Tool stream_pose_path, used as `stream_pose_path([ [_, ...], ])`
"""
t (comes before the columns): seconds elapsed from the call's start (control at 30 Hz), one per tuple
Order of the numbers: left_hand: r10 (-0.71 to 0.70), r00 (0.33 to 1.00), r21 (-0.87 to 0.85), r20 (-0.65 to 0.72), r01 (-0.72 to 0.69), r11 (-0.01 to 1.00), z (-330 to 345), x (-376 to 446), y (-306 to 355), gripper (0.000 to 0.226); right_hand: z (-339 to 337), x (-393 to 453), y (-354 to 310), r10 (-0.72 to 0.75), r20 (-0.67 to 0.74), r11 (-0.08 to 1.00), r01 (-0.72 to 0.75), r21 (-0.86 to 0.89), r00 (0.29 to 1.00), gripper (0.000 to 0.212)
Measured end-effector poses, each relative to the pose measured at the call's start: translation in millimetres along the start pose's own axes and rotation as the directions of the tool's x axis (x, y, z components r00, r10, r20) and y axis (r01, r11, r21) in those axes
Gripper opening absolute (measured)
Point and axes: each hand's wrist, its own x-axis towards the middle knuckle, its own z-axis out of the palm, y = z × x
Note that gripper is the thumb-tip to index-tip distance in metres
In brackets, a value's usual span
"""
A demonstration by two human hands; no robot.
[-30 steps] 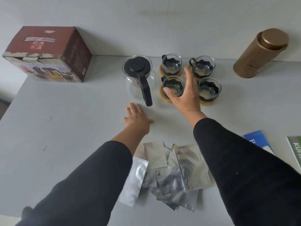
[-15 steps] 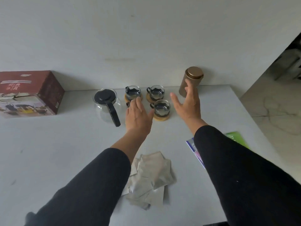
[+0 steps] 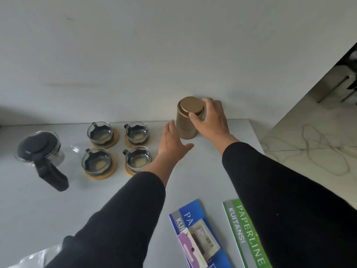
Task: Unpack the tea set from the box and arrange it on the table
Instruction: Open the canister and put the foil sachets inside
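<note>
Up against the wall at the far edge of the pale grey desk stands a tall gold metal canister with a round lid, and the right hand wraps it from its right side, fingers curled behind it and thumb pressed at the lid's rim. Just left of the canister's base the left hand hovers low, fingers straight and loosely spread, gripping nothing. Further left of the canister sit four small glass cups with black holders, each on a round wooden coaster, in two rows. Beyond them, farthest left of the canister, stands a glass teapot with a black lid and handle. Nearer the person than the canister lie a blue booklet and a green booklet.
</note>
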Motion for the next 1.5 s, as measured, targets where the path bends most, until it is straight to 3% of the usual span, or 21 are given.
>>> stream_pose_path([
  [0.2,-0.14,0.988,-0.287,-0.069,0.115,0.951,20.9,55.3,7.7,0.119,32.3,47.2,13.4,-0.032,0.145,0.999,0.035,-0.015,0.989,0.077],
  [0.3,-0.105,0.987,-0.327,-0.121,0.06,0.943,27.9,71.2,11.3,0.12,43.7,52.5,17.1,-0.057,0.127,0.998,0.061,-0.028,0.99,0.081],
  [0.4,-0.086,0.981,-0.354,-0.173,0.02,0.935,31.8,79.1,21.1,0.11,48.3,54.3,19.6,-0.063,0.081,0.998,0.065,-0.018,0.995,0.084],
  [0.57,-0.188,0.971,-0.494,-0.148,0.092,0.864,38.0,77.9,20.8,0.076,45.6,59.0,21.4,-0.123,0.04,0.989,0.126,-0.077,0.992,0.078],
  [0.77,-0.173,0.976,-0.515,-0.13,0.083,0.853,38.3,78.9,19.0,0.079,40.2,64.2,19.5,-0.157,0.074,0.975,0.167,-0.145,0.985,0.077],
  [1.07,-0.151,0.98,-0.519,-0.13,0.063,0.852,41.4,79.4,15.3,0.093,24.5,74.1,17.5,-0.083,0.191,0.996,0.085,0.0,0.978,0.078],
  [1.2,-0.173,0.979,-0.489,-0.103,0.101,0.866,39.0,77.5,15.2,0.093,23.2,65.9,16.5,-0.097,0.098,0.995,0.093,0.043,0.99,0.074],
  [1.33,-0.173,0.98,-0.312,-0.095,0.136,0.94,34.9,60.6,3.6,0.094,17.1,45.6,21.6,-0.151,-0.073,0.986,0.155,0.055,0.986,0.075],
  [1.5,-0.131,0.991,-0.059,-0.012,0.13,0.99,41.3,14.0,-19.7,0.068,16.5,-7.2,35.1,-0.094,-0.117,0.988,0.108,0.115,0.989,0.079],
])
